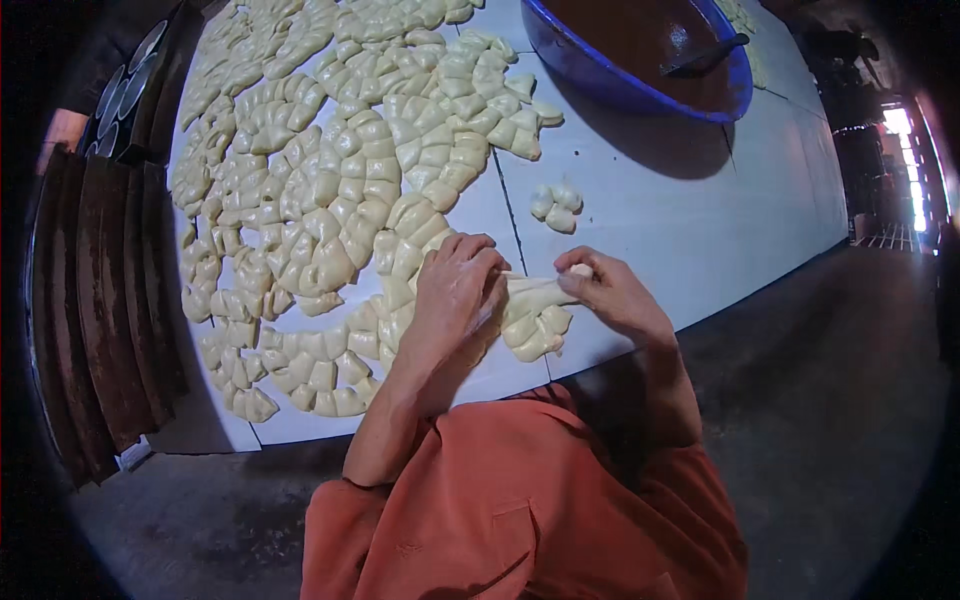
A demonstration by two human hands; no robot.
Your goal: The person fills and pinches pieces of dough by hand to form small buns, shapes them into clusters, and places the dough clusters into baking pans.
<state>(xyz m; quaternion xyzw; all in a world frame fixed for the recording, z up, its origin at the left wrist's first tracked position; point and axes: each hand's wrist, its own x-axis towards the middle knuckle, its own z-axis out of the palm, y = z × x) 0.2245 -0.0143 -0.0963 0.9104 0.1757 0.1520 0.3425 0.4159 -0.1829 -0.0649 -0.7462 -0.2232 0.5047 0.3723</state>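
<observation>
My left hand [455, 290] and my right hand [612, 292] both grip one strip of pale dough [535, 290], stretched between them just above the white table [650, 230]. Below the strip lie a few cut dough pieces [538, 332]. Many small cut dough pieces [330, 190] cover the left half of the table in curved rows. A small cluster of three pieces [556, 205] sits apart, beyond my hands.
A large blue basin [600, 75] with brown filling and a dark spoon [705, 55] stands at the table's far side. Dark baking trays [100, 300] are stacked at the left. The grey floor [840, 400] lies to the right and near me.
</observation>
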